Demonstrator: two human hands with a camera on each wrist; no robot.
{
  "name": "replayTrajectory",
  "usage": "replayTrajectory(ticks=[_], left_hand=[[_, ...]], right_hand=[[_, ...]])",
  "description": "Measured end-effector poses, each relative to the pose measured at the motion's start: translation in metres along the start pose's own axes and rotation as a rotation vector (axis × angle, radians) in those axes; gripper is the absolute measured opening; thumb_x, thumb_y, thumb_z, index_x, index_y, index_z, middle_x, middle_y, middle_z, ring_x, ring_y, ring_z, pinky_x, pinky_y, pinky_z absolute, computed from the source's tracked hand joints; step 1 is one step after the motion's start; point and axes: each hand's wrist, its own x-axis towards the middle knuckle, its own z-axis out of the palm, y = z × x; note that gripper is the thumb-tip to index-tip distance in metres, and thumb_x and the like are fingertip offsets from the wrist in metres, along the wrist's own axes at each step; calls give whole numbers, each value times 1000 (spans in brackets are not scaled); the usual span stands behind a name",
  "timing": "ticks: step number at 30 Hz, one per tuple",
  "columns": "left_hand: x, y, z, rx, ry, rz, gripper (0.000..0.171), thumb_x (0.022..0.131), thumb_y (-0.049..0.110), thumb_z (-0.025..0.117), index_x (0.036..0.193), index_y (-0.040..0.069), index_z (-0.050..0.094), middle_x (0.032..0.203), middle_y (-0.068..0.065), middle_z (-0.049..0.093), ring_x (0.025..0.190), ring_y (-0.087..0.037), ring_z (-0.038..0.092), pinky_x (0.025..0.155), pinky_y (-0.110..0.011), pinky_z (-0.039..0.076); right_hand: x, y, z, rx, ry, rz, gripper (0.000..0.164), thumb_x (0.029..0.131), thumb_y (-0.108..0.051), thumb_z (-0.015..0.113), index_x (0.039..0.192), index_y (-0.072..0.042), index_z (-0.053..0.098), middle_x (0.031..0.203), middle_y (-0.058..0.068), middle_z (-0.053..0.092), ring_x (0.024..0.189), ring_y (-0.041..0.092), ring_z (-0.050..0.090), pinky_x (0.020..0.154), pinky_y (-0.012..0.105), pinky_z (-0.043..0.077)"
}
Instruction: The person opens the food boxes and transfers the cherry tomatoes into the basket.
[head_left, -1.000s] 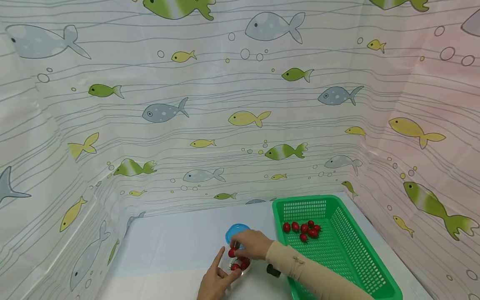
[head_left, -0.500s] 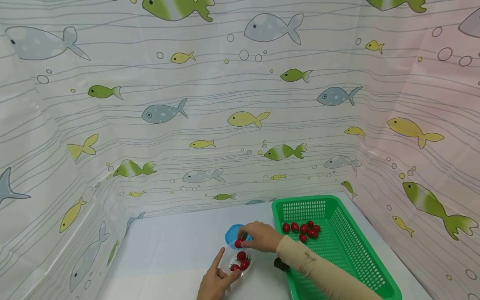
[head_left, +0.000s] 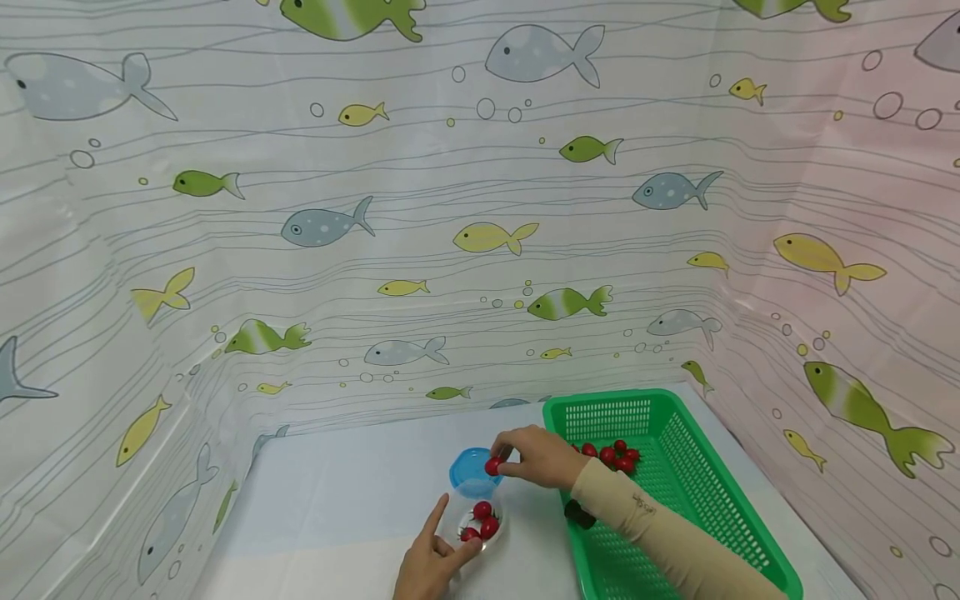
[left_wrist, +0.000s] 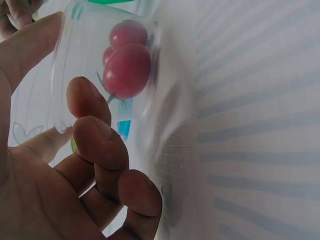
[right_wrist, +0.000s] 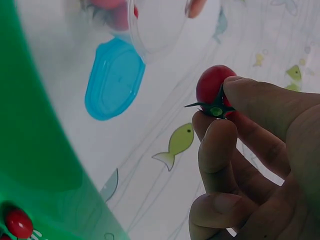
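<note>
A red cherry tomato [right_wrist: 210,85] with a green calyx is pinched between the thumb and fingertips of my right hand [head_left: 542,458], raised near the blue lid [head_left: 467,471]. My left hand [head_left: 431,562] holds a clear plastic container [left_wrist: 82,60] at its rim, thumb on one side and index finger on the other; its remaining fingers are bent in front of the container in the left wrist view. Inside lie several cherry tomatoes [head_left: 489,527], seen through the wall. The lid lies on the table just behind the container.
A green slotted basket [head_left: 675,517] stands at the right, under my right forearm. Several more cherry tomatoes [head_left: 625,463] sit at its far left, partly behind my hand. Fish-patterned sheeting [head_left: 487,317] rises behind and at both sides of the white table [head_left: 322,500].
My right hand has moved up and to the right, carrying the pinched tomato from over the container to beside the lid. My left hand and the container have stayed put.
</note>
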Motion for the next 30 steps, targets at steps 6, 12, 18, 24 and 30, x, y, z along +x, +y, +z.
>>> replayTrajectory(ticks=[6, 12, 18, 24, 30], left_hand=[[0, 1, 1, 5, 4, -8, 102, 84, 60, 76, 158, 8, 31, 67, -1, 56, 59, -17, 52, 53, -31, 43], [1, 1, 1, 5, 6, -17, 102, 83, 60, 76, 158, 7, 31, 67, -1, 56, 60, -17, 52, 53, -31, 42], [1, 0, 1, 6, 4, -13, 101, 83, 59, 77, 158, 8, 32, 66, -1, 56, 59, -17, 52, 52, -31, 41], [2, 0, 2, 1, 6, -18, 102, 83, 59, 77, 158, 7, 32, 67, -2, 55, 60, -17, 52, 53, -32, 42], [2, -1, 2, 2, 0, -15, 102, 83, 59, 77, 158, 8, 31, 68, -2, 56, 61, -17, 53, 52, -31, 42]], right_hand=[[-5, 8, -12, 32, 12, 29, 18, 94, -23, 75, 109, -14, 72, 98, -8, 72, 84, 5, 62, 72, 23, 53], [-12, 15, -22, 45, 63, 21, 16, 94, -18, 75, 109, -14, 72, 98, -6, 72, 86, 7, 62, 71, 25, 53], [-21, 23, -30, 30, 105, 51, 17, 94, -20, 75, 110, -17, 72, 98, -8, 72, 86, 10, 60, 71, 29, 51], [-29, 32, -37, 62, 129, 71, 17, 95, -19, 74, 110, -14, 71, 98, -6, 71, 80, 13, 61, 66, 28, 50], [-38, 38, -45, 164, 110, 105, 19, 96, -17, 72, 114, -10, 69, 101, -1, 70, 55, 12, 61, 56, 29, 53]])
